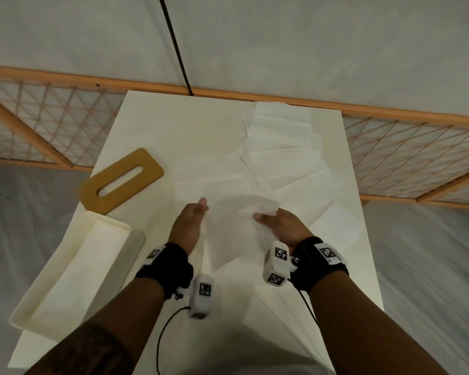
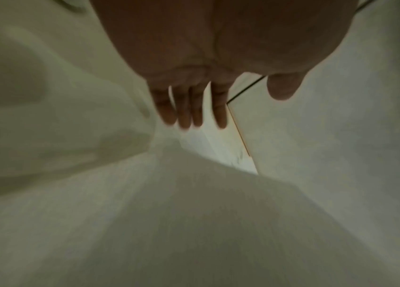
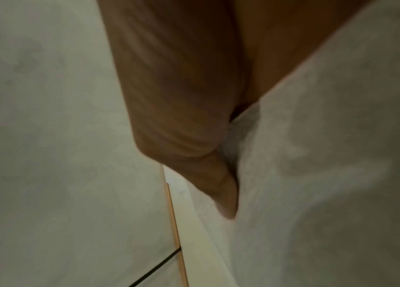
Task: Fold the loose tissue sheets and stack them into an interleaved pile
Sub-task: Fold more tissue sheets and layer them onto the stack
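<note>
A thin white tissue sheet [image 1: 233,231] hangs lifted over the middle of the white table [image 1: 173,125], between my two hands. My right hand [image 1: 274,220] pinches its upper right corner. In the right wrist view the thumb [image 3: 223,200] lies on the tissue [image 3: 316,174] and the fingers are hidden behind it. My left hand [image 1: 194,215] stands at the sheet's left edge with the thumb up. In the left wrist view its fingers [image 2: 189,112] are straight and spread from the thumb, and the tissue [image 2: 194,213] lies below them. Several loose sheets [image 1: 282,147] lie overlapping at the back right.
A wooden lid with a slot [image 1: 146,163] lies at the left. A white open box [image 1: 111,220] sits in front of it at the table's left edge. More tissue [image 1: 282,315] lies at the near right. A wooden lattice rail [image 1: 390,147] runs behind the table, crossed by a black cable [image 1: 173,41].
</note>
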### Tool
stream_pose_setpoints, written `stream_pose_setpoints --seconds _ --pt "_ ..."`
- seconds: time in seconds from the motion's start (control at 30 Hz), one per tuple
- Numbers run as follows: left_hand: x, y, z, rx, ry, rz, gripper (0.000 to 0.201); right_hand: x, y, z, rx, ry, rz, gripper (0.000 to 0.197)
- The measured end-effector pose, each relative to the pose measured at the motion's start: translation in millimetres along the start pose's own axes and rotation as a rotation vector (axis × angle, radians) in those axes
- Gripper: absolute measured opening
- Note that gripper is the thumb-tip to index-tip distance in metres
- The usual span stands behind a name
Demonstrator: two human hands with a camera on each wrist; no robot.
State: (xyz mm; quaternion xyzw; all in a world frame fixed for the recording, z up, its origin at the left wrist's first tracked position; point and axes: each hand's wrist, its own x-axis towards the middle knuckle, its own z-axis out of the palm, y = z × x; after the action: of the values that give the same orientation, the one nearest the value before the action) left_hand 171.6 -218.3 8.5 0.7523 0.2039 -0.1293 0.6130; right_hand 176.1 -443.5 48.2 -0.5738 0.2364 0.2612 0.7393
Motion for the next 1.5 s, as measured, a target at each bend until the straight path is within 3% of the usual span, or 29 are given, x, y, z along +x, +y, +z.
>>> stream_pose_setpoints --seconds 0.07,0.13,0.2,0.27,0.37,0.47,0.8,0.93,1.07,1.23,1.37,1.47,1.5 --pt "12 3 -6 -0.121 -0.142 -0.269 0.074 -11 -7 -3 0.014 -0.033 -0.007 0.025" --pt "13 8 -10 -0.248 -0.344 -0.445 0.092 -20 -12 -6 0.024 -0.072 -0.016 0.030" --pt "10 9 -11 -0.333 -0.500 -0.479 0.090 -28 -16 -7 0.048 -0.096 -0.025 0.027" --pt "5 9 -8 -0.402 -0.551 -0.420 0.078 -34 -19 -10 0.089 -0.105 -0.034 0.022" --pt "-3 5 -2 -0.510 -0.540 -0.321 0.070 -37 -17 -15 0.120 -0.114 -0.032 0.027" --pt "-5 10 0 -0.583 -0.463 -0.252 0.048 -36 -12 -22 0.146 -0.108 -0.009 0.029" --pt "-13 14 -9 -0.303 -0.208 -0.005 0.056 -21 -4 -58 -0.019 -0.153 0.036 0.024" --pt "-27 12 -5 -0.214 -0.201 0.027 0.057 -22 -7 -74 -0.137 -0.160 0.042 0.025" --pt "-39 12 3 -0.168 -0.219 0.056 0.039 -22 -5 -85 -0.236 -0.169 0.063 0.027" --pt "-36 7 -5 -0.227 -0.267 -0.049 0.050 -26 -6 -90 -0.162 -0.117 0.118 0.037" --pt "-32 4 -4 -0.312 -0.261 -0.092 0.034 -22 1 -88 -0.100 -0.104 0.163 0.032" --pt "-26 -6 -1 -0.040 -0.178 0.003 0.011 -17 15 -85 -0.190 -0.072 0.105 0.022" --pt "-24 -12 -2 0.073 -0.185 0.049 0.016 -16 21 -85 -0.234 -0.057 0.084 0.023"
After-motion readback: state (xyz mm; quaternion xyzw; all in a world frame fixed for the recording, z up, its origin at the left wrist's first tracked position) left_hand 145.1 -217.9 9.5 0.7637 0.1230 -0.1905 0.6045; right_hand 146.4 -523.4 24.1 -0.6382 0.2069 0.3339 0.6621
